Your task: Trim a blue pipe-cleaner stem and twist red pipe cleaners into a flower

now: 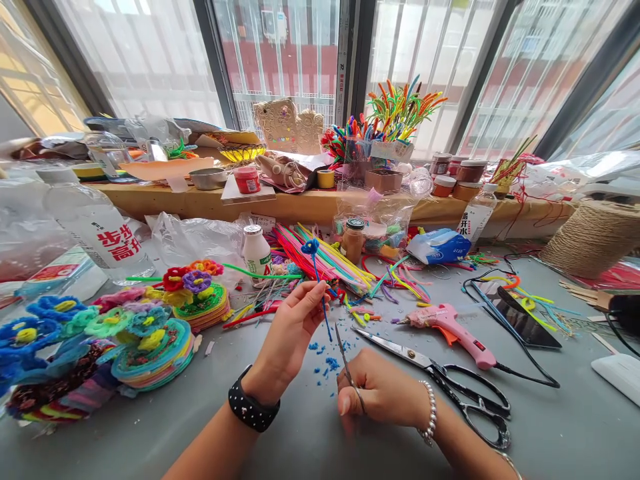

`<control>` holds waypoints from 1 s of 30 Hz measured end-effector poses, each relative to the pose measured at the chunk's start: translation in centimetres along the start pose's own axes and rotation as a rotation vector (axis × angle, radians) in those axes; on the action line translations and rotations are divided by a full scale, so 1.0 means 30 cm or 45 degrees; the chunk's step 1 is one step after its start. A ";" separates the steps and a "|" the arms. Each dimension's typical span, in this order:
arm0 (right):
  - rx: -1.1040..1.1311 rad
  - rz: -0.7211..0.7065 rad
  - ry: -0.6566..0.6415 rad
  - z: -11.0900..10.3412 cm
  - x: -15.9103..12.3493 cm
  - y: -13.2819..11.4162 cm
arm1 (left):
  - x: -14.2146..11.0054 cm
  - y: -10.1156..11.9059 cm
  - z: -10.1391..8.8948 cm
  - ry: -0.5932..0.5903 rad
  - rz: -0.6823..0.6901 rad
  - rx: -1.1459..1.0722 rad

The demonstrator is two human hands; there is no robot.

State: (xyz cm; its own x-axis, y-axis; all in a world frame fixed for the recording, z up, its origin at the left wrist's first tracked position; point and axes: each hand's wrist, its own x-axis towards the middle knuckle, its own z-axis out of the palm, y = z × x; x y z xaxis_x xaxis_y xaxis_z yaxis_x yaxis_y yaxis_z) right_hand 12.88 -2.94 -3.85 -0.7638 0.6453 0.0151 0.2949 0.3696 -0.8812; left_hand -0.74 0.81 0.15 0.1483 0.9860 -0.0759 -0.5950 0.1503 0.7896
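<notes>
Between the fingertips of my left hand [300,320] is the stem of a blue pipe-cleaner flower [310,247], held upright with its curled head at the top. The stem's lower end hangs below the fingers. My right hand [367,387] is closed around the handles of small scissors [345,353], whose blades point up beside the stem's lower end. Whether the blades touch the stem, I cannot tell. Blue fuzz clippings [330,365] lie on the grey table [295,440] beneath. Large black-handled shears [430,363] rest just right of my right hand.
A pink glue gun [455,330] and a phone [520,317] lie to the right. Colourful fuzzy flowers [145,327] fill the left. Behind my hands are a pile of pipe cleaners [330,257], a white bottle [256,250] and a brown jar [353,240]. A twine spool [590,233] stands far right.
</notes>
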 end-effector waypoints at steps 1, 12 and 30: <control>-0.023 -0.005 -0.014 -0.001 -0.001 -0.001 | 0.000 0.000 0.000 -0.006 0.001 0.000; -0.100 0.008 -0.026 -0.012 -0.006 -0.027 | -0.003 0.006 0.005 -0.038 -0.013 0.010; 0.607 0.056 0.430 -0.034 0.005 -0.059 | -0.016 0.000 0.010 -0.109 -0.038 0.240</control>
State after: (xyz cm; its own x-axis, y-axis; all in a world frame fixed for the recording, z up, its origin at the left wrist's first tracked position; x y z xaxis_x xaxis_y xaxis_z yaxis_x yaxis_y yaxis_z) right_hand 12.82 -2.81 -1.82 -0.5083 0.8595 0.0546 -0.0283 0.0466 -0.9985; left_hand -0.58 0.31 0.37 0.2351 0.9704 -0.0556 -0.4320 0.1555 0.8884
